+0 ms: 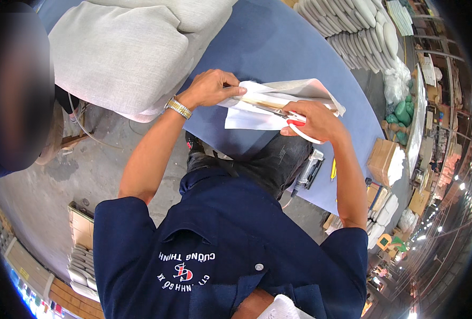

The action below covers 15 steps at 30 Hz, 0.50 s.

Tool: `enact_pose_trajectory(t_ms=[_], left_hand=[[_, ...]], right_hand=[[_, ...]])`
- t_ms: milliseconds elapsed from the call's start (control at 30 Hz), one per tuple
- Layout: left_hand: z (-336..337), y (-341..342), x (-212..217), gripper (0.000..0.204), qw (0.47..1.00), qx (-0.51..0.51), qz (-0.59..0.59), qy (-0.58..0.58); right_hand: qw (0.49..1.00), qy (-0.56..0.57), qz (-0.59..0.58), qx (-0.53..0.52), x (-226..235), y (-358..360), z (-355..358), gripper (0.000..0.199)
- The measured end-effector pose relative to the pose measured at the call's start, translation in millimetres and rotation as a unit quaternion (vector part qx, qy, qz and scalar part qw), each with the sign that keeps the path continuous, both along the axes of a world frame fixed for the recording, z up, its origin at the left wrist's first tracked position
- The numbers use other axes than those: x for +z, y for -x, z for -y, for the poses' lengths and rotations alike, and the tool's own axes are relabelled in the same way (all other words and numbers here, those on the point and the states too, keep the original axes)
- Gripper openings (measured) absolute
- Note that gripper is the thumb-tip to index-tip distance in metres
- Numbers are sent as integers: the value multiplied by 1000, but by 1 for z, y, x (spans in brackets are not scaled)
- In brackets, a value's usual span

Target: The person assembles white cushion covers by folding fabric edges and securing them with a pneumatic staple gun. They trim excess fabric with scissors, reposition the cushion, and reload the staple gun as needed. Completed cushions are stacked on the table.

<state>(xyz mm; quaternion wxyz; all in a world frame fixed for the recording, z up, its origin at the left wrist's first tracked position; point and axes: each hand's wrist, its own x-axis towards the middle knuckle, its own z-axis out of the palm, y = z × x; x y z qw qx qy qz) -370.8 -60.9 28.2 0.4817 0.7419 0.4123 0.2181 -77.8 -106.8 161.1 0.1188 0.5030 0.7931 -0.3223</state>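
Observation:
My right hand [318,121] is closed round scissors [298,117] with red and white handles. Their blades point left, along a folded piece of white and grey fabric [249,121] lying on the blue tabletop. At the left end of that piece, my left hand [209,87] pinches its edge between thumb and fingers. A narrow brownish strip shows between the fabric's folds; what it is made of I cannot tell. The fabric's far right corner stands up off the table.
Large grey upholstered cushions [116,56] lie at the table's far left, beside another person. A pneumatic staple gun [311,166] and a yellow cutter [333,169] lie at my right. Stacked grey pads [363,45] and a cardboard box [382,161] stand beyond the table's right edge.

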Motion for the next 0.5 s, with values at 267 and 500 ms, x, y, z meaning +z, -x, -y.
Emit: enact_pose_trajectory(t_ms=[267,500], left_hand=[[9,1,-1,37,1000,3,-3,29],[13,0,4,35,999,9,17,42]], right_hand=[[998,63,3,-22,-3,8,-12,62],[999,53,-11,-6,-10,3,-7,62]])
